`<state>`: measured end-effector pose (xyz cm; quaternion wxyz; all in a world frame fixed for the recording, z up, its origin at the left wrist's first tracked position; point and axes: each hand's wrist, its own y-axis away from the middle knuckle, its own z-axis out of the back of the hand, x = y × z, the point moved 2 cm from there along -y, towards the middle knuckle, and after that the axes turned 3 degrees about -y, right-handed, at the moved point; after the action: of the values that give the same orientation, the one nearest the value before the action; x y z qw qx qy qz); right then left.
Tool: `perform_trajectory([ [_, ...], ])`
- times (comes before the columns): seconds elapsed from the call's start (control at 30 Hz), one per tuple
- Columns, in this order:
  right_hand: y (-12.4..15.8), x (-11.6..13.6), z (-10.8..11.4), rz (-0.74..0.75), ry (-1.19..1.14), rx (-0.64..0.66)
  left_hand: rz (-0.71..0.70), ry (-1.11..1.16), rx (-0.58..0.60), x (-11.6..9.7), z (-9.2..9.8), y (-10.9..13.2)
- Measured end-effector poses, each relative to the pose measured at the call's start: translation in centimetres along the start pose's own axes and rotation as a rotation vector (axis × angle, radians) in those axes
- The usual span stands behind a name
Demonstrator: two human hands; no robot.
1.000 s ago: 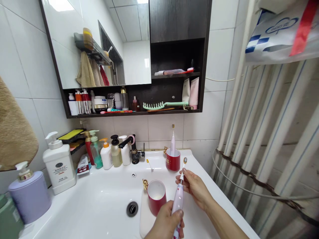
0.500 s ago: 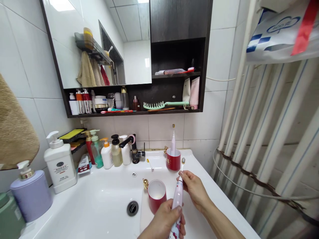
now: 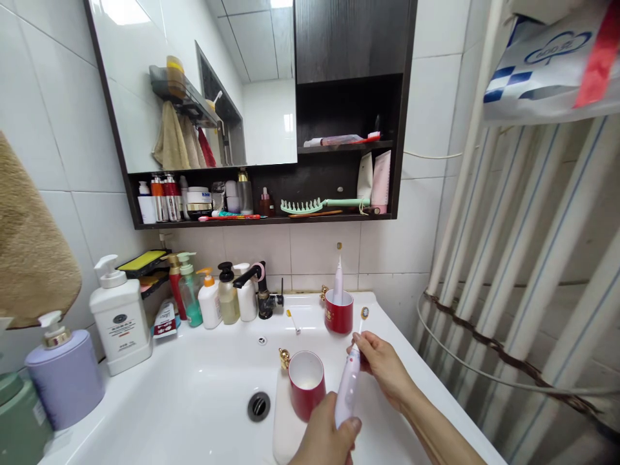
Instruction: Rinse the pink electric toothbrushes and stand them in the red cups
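Observation:
My left hand [image 3: 325, 431] is wrapped round the pale pink handle of an electric toothbrush [image 3: 347, 385], which tilts up and away from me. The thumb and fingers of my right hand [image 3: 385, 363] pinch the neck of its brush head [image 3: 364, 314], where it meets the handle. Just left of the toothbrush, a red cup [image 3: 308, 394] with a white inside and a gold handle stands on a white ledge. Farther back, a second red cup [image 3: 338, 318] holds another electric toothbrush [image 3: 338, 278] upright. A loose brush head [image 3: 293, 321] lies behind the basin, near the faucet.
A black faucet [image 3: 261, 294] rises behind the white sink [image 3: 213, 400], which has a dark drain [image 3: 258, 406]. Several pump bottles line the left, among them a large white one [image 3: 120, 316]. Above hangs a dark cabinet [image 3: 353, 45] with a mirror. White pipes [image 3: 523, 245] run along the right.
The toothbrush has turned in my left hand, so its printed picture no longer shows. Its head and my right hand have shifted slightly right, while the view has moved a little.

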<state>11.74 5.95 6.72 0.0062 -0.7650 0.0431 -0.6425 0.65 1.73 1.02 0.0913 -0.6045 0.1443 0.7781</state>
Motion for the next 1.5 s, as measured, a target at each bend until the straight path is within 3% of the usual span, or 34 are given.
perform_trajectory([
  [0.1,0.1,-0.1,-0.2,0.031,0.005,-0.038,-0.027,-0.046,-0.036,0.1,0.2,-0.1],
  [0.2,0.1,-0.4,-0.2,0.037,-0.008,-0.045,-0.029,0.123,0.132,0.0,-0.3,-0.2],
  [0.27,0.0,-0.7,-0.2,0.002,-0.036,-0.034,-0.014,0.171,0.184,-0.1,-0.5,-0.3],
  [0.4,-0.1,-0.8,-0.4,0.013,-0.083,-0.046,0.028,-0.028,0.026,-0.1,-0.1,-0.3],
  [0.5,0.4,-0.5,-0.8,0.029,-0.114,-0.02,-0.02,-0.04,0.027,-0.4,0.1,-0.2],
  [0.6,1.3,-0.4,-1.5,-0.036,-0.08,0.092,-0.088,-0.004,0.006,-1.0,0.6,0.0],
  [0.7,1.5,-0.1,-2.3,-0.02,0.002,0.153,-0.241,-0.075,-0.119,-2.0,2.2,0.1],
  [0.8,0.3,0.9,-3.1,0.129,0.068,0.068,-0.402,-0.182,-0.37,-2.8,4.5,0.3],
  [0.87,-1.1,1.7,-3.8,0.247,0.217,-0.009,-0.427,-0.23,-0.547,-2.8,5.8,0.4],
  [0.93,-2.5,1.8,-4.8,0.333,0.46,-0.046,-0.404,-0.332,-0.601,-2.4,6.3,0.2],
  [1.13,-4.7,-1.6,-7.0,0.327,0.731,-0.068,-0.197,-0.859,-0.315,0.1,5.0,-0.9],
  [1.3,-5.1,-3.7,-7.6,0.294,0.863,-0.063,-0.16,-0.948,-0.246,0.8,5.2,-1.6],
  [1.5,-4.2,-3.8,-7.3,0.287,0.875,-0.029,-0.165,-1.032,-0.201,0.2,4.7,-1.5],
])
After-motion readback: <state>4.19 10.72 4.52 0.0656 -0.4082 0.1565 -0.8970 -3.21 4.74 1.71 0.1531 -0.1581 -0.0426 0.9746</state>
